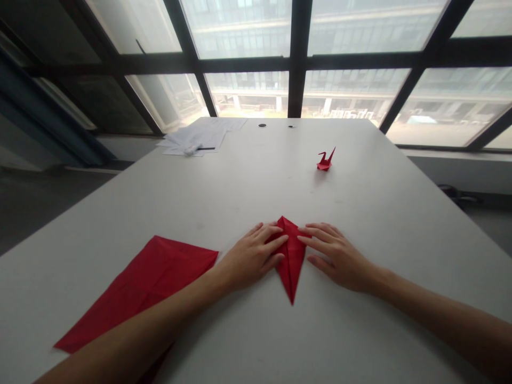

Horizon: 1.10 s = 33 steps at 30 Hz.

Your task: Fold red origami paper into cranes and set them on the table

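A small folded red paper (292, 266), kite-shaped with its long point toward me, lies flat on the white table (248, 181). My left hand (252, 256) rests on its left side, fingers stretched out and pressing down. My right hand (336, 253) lies on its right side, fingers also flat and extended onto the paper's upper edge. Neither hand grips anything.
A larger flat red paper sheet (140, 288) lies at the near left, partly under my left forearm. A finished red paper crane (326, 160) stands farther back on the right. White papers (200, 138) are stacked at the far left corner. Big windows lie beyond.
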### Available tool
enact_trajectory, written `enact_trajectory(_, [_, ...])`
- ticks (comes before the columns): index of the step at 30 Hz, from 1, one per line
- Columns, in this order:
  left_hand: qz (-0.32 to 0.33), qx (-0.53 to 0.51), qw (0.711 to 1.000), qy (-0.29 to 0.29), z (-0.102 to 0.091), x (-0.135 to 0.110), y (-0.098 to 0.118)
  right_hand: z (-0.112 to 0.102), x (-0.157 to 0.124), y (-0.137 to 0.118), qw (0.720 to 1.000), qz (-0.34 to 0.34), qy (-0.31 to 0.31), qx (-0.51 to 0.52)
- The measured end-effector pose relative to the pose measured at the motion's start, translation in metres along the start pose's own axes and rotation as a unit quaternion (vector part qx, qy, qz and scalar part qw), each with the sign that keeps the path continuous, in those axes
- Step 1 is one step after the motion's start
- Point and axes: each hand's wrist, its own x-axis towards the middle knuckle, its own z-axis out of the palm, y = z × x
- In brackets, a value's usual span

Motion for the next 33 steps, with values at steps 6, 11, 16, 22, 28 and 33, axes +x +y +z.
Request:
enact_trajectory(6, [0.053,-0.033,0.998,-0.013,0.0,0.0,0.001,0.001,0.001,-0.001,0.999,0.013,-0.027,-0.025])
enact_trajectory(11, [0.061,-0.053,0.997,-0.021,-0.001,0.002,0.001,0.003,0.003,-0.001,0.998,0.02,-0.039,-0.054])
enact_trajectory(16, [0.072,-0.046,0.996,-0.033,-0.002,0.003,0.002,0.004,0.004,-0.001,0.997,0.033,-0.044,-0.063])
enact_trajectory(22, [0.072,-0.047,0.996,-0.019,0.001,0.002,0.0,-0.005,0.007,0.006,0.997,0.046,-0.039,-0.044])
enact_trajectory(28, [0.077,-0.046,0.996,-0.007,0.002,0.002,0.0,-0.015,0.008,0.016,0.996,0.025,-0.069,-0.043])
enact_trajectory(33, [0.071,-0.044,0.996,-0.011,0.002,0.003,0.002,-0.013,0.01,0.02,0.995,0.011,-0.084,-0.053])
